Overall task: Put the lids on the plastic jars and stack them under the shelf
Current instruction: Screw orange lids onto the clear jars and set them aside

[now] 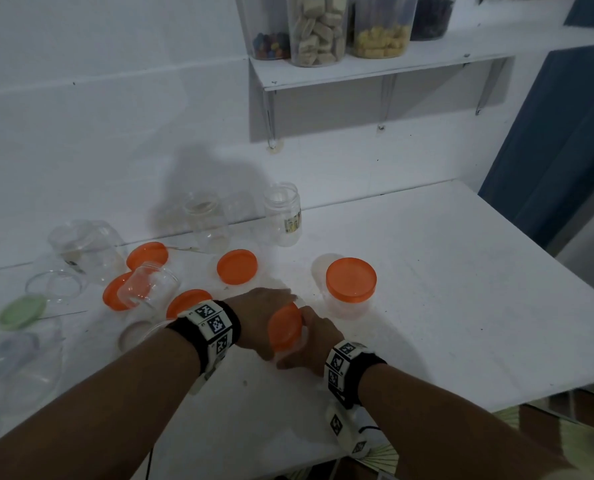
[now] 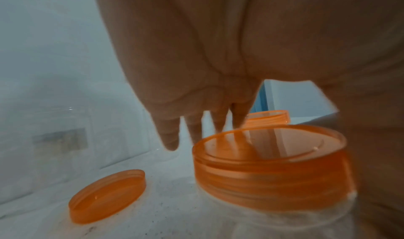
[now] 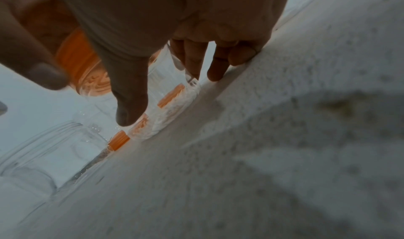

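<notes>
A clear plastic jar (image 3: 172,108) with an orange lid (image 1: 283,327) sits tilted between my two hands near the table's front middle. My left hand (image 1: 266,306) lies over the lid (image 2: 268,158), fingers (image 2: 169,139) reaching past its far rim, and grips it. My right hand (image 1: 309,336) wraps round the jar's clear body, thumb (image 3: 131,108) on one side and fingers (image 3: 192,61) on the other. Most of the jar is hidden by the hands in the head view.
A lidded jar (image 1: 351,285) stands just right of my hands. Loose orange lids (image 1: 236,266) (image 1: 147,255) and open clear jars (image 1: 283,213) (image 1: 205,220) (image 1: 150,285) crowd the left and back. A green lid (image 1: 22,311) lies far left. The shelf (image 1: 375,69) holds filled containers.
</notes>
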Demonstrator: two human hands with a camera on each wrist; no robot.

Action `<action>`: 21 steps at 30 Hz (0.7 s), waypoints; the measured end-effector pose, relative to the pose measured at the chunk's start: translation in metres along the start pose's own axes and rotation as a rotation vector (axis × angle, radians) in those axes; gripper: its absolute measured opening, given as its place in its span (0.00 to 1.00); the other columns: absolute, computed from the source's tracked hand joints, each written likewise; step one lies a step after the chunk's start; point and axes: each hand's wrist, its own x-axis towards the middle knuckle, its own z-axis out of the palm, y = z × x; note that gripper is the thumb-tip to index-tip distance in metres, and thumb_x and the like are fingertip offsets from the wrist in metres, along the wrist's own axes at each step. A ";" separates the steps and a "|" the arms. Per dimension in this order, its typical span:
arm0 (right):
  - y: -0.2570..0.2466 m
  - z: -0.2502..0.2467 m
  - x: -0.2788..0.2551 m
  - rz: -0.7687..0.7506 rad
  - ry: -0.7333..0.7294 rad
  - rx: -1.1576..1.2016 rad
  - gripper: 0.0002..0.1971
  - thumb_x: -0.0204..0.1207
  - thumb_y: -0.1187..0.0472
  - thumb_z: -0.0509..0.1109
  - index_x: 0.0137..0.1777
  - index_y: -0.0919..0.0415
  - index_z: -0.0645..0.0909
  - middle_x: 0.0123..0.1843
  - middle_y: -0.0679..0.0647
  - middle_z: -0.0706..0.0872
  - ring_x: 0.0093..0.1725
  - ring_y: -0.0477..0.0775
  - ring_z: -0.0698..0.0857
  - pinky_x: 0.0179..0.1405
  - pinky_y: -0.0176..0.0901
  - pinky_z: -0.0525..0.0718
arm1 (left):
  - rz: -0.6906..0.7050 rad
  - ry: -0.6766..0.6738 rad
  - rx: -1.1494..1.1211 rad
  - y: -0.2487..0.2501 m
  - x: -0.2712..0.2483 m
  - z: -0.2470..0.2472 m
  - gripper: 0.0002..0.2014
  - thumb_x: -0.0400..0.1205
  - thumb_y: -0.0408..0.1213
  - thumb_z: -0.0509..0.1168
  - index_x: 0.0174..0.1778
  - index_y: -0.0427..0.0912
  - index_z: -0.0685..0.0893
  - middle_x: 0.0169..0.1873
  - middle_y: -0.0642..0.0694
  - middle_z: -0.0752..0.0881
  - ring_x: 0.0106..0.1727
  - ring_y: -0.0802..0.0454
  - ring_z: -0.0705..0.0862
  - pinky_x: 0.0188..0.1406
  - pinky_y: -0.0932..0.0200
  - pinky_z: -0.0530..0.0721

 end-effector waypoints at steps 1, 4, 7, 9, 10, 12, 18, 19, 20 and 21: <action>0.000 -0.001 0.000 -0.007 0.002 0.000 0.63 0.35 0.26 0.84 0.75 0.31 0.60 0.70 0.50 0.82 0.69 0.61 0.82 0.70 0.63 0.83 | -0.063 0.040 -0.040 0.002 0.000 0.001 0.67 0.67 0.71 0.79 0.92 0.47 0.47 0.91 0.45 0.54 0.90 0.44 0.58 0.87 0.43 0.64; -0.001 -0.003 -0.001 -0.005 -0.011 -0.002 0.61 0.40 0.28 0.86 0.76 0.31 0.60 0.70 0.51 0.81 0.69 0.61 0.81 0.69 0.63 0.83 | -0.209 0.145 -0.010 0.016 -0.006 0.001 0.60 0.62 0.85 0.66 0.81 0.43 0.71 0.76 0.41 0.76 0.70 0.43 0.79 0.68 0.47 0.83; -0.002 -0.003 0.001 0.002 0.003 0.004 0.59 0.41 0.28 0.85 0.74 0.34 0.60 0.68 0.50 0.82 0.67 0.59 0.82 0.67 0.61 0.84 | -0.153 0.114 0.055 0.021 -0.003 -0.001 0.46 0.66 0.77 0.70 0.71 0.45 0.78 0.64 0.45 0.80 0.59 0.47 0.80 0.60 0.51 0.83; -0.002 -0.004 0.002 0.004 0.028 0.023 0.52 0.47 0.33 0.88 0.68 0.38 0.62 0.62 0.47 0.82 0.63 0.57 0.84 0.63 0.56 0.85 | -0.112 0.107 0.027 0.013 0.006 -0.001 0.49 0.63 0.72 0.76 0.74 0.47 0.75 0.66 0.47 0.78 0.63 0.47 0.80 0.63 0.49 0.83; -0.001 -0.005 0.003 0.002 0.037 0.030 0.48 0.51 0.36 0.90 0.65 0.39 0.62 0.58 0.45 0.81 0.61 0.55 0.84 0.60 0.53 0.84 | -0.089 0.102 0.029 0.008 0.010 -0.002 0.49 0.63 0.69 0.79 0.76 0.48 0.73 0.68 0.47 0.77 0.65 0.47 0.80 0.65 0.48 0.83; 0.001 -0.007 0.005 -0.009 0.046 0.046 0.44 0.56 0.41 0.90 0.63 0.41 0.63 0.56 0.44 0.78 0.57 0.53 0.82 0.57 0.49 0.82 | -0.059 0.090 0.038 0.000 0.017 -0.002 0.51 0.63 0.68 0.80 0.79 0.50 0.71 0.72 0.47 0.76 0.69 0.47 0.78 0.70 0.46 0.81; 0.003 -0.014 0.004 -0.031 0.107 0.092 0.41 0.61 0.43 0.89 0.67 0.45 0.67 0.58 0.47 0.82 0.59 0.54 0.85 0.60 0.50 0.84 | -0.009 0.185 -0.160 -0.017 0.009 0.014 0.61 0.71 0.69 0.78 0.92 0.49 0.51 0.91 0.48 0.55 0.91 0.48 0.55 0.88 0.49 0.55; 0.005 -0.016 0.005 -0.008 0.131 0.107 0.41 0.61 0.43 0.89 0.69 0.47 0.67 0.60 0.49 0.83 0.63 0.58 0.85 0.62 0.53 0.85 | -0.024 0.213 -0.182 -0.020 0.004 0.017 0.58 0.73 0.71 0.74 0.92 0.50 0.52 0.92 0.49 0.55 0.91 0.48 0.54 0.89 0.48 0.55; 0.007 -0.019 0.006 0.023 0.157 0.120 0.44 0.63 0.44 0.89 0.73 0.49 0.67 0.65 0.52 0.84 0.67 0.60 0.84 0.65 0.55 0.85 | -0.049 0.253 -0.190 -0.026 -0.003 0.019 0.53 0.76 0.72 0.71 0.92 0.51 0.55 0.91 0.49 0.56 0.91 0.48 0.54 0.88 0.47 0.55; 0.008 -0.022 0.006 0.051 0.181 0.123 0.46 0.64 0.45 0.89 0.78 0.52 0.66 0.70 0.55 0.83 0.70 0.62 0.83 0.68 0.56 0.83 | -0.075 0.303 -0.190 -0.033 -0.010 0.023 0.48 0.79 0.71 0.67 0.91 0.52 0.60 0.91 0.48 0.59 0.91 0.48 0.56 0.88 0.46 0.57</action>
